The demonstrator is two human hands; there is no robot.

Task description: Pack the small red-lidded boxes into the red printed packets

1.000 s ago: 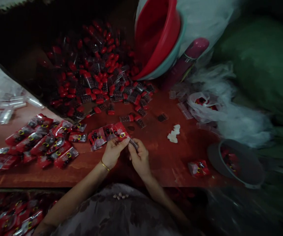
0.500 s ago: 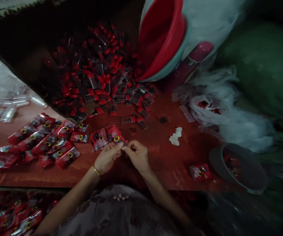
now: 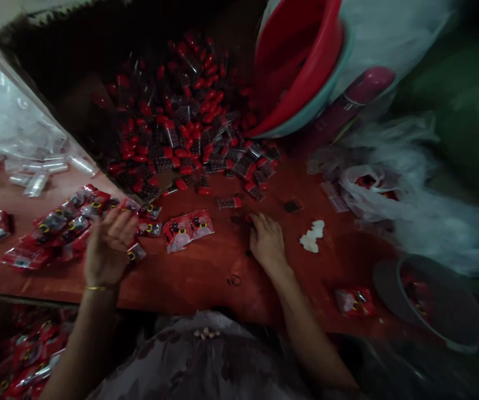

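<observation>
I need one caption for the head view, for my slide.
Open left hand at shiny red plastic packets; right hand near a red-tipped clear plastic piece.

The packets point(image 3: 62, 222) look like glossy, creased plastic film; the capped tubes point(image 3: 173, 133), clear shiny plastic. The surface point(image 3: 206, 266) resembles smooth wood with a dull sheen. The box point(image 3: 11, 40) seems matt, rough-edged cardboard. The red bowl point(image 3: 325, 55) is smooth plastic, the bag point(image 3: 425, 205) thin and crinkled, the bracelet point(image 3: 96, 288) shiny metal, the garment point(image 3: 206, 361) matt cloth.
</observation>
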